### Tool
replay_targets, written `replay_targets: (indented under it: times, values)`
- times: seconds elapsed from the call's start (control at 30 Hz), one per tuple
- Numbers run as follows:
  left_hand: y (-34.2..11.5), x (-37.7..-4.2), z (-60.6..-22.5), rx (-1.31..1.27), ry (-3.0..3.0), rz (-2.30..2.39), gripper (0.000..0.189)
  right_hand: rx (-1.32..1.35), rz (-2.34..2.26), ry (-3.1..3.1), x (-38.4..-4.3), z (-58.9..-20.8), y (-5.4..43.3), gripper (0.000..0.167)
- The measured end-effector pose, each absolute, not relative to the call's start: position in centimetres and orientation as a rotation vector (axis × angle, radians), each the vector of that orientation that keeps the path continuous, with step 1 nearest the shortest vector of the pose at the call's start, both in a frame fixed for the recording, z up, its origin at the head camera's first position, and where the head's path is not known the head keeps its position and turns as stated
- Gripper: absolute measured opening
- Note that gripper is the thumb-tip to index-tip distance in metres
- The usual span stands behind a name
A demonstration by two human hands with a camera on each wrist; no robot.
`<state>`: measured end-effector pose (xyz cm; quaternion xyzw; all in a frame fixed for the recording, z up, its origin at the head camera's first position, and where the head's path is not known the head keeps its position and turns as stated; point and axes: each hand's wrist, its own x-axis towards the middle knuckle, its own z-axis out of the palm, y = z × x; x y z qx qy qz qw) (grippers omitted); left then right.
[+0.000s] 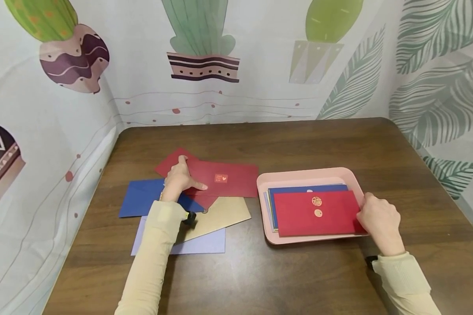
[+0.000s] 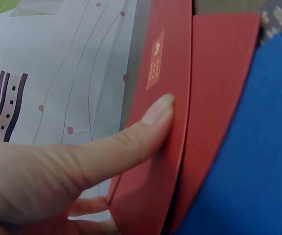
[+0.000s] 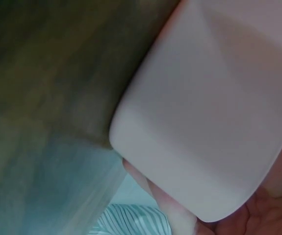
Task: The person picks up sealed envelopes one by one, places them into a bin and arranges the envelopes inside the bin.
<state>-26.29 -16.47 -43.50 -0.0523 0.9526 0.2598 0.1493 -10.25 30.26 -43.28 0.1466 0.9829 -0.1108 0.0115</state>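
My left hand (image 1: 179, 175) holds a dark red envelope (image 1: 236, 179) with a small square heart label. In the left wrist view its thumb lies across the envelope's face (image 2: 150, 186) and other fingers show at the edge. Under it lie another red envelope (image 1: 177, 158), a blue envelope (image 1: 138, 199), a gold envelope (image 1: 224, 214) and a lavender envelope (image 1: 205, 245), spread out and overlapping. My right hand (image 1: 380, 221) grips the right end of a pink tray (image 1: 268, 234); the right wrist view shows the tray's pale outer side (image 3: 199, 117) against the hand.
Inside the tray a red envelope (image 1: 299, 218) with gold print lies over a blue envelope (image 1: 291, 190) and others. The brown wooden table (image 1: 236, 280) has rounded far corners. A curtain (image 1: 260, 96) printed with cacti and leaves hangs behind it.
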Motion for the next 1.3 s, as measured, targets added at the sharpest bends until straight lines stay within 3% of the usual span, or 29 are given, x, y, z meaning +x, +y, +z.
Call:
replay_targets:
  times: [0.8, 1.3]
  values:
    - [-20.0, -25.3, -43.9, -0.186, 2.801, 1.213, 0.057, 0.470, -0.336, 3.040, -10.3, -43.0, 30.1, 0.012]
    - [-21.2, -25.7, -44.1, -0.273, 2.399, 1.606, 0.047, 0.464, -0.339, 3.049, -10.3, -43.1, 30.2, 0.013]
